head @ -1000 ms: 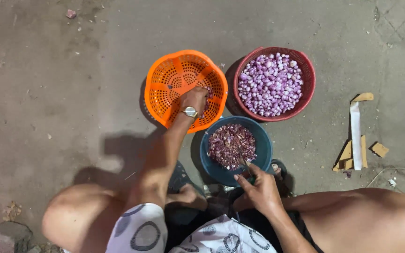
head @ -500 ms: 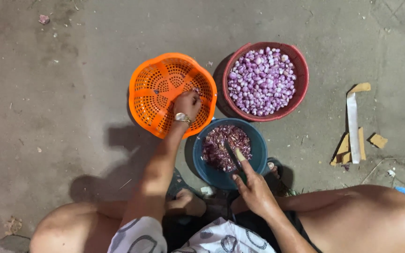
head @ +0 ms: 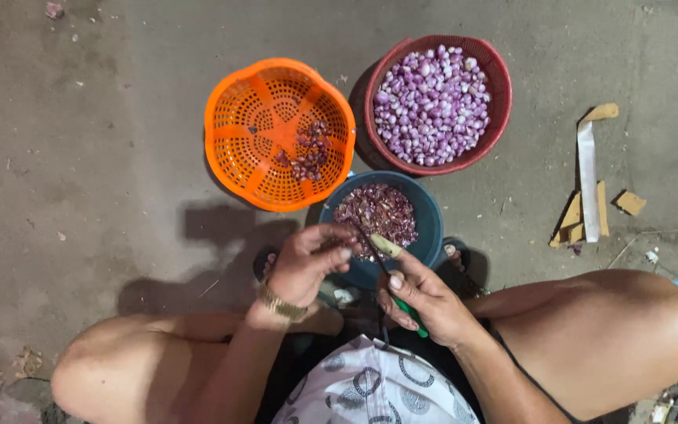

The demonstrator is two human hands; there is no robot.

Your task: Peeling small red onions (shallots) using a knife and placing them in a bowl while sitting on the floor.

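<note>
My left hand is drawn in close to my body, fingers curled inward with the thumb lying across them and the fingertips pinched together, the wrist slightly bent. My right hand sits just beside it, closed in a firm grip, index finger stretched forward and upward toward the left fingertips. Both forearms come up from the bottom edge of the view and converge in the middle. My bare knees are spread wide to either side.

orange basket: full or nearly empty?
Nearly empty. The orange basket holds only a small cluster of unpeeled shallots on its right side; bare mesh shows across the rest.
</note>
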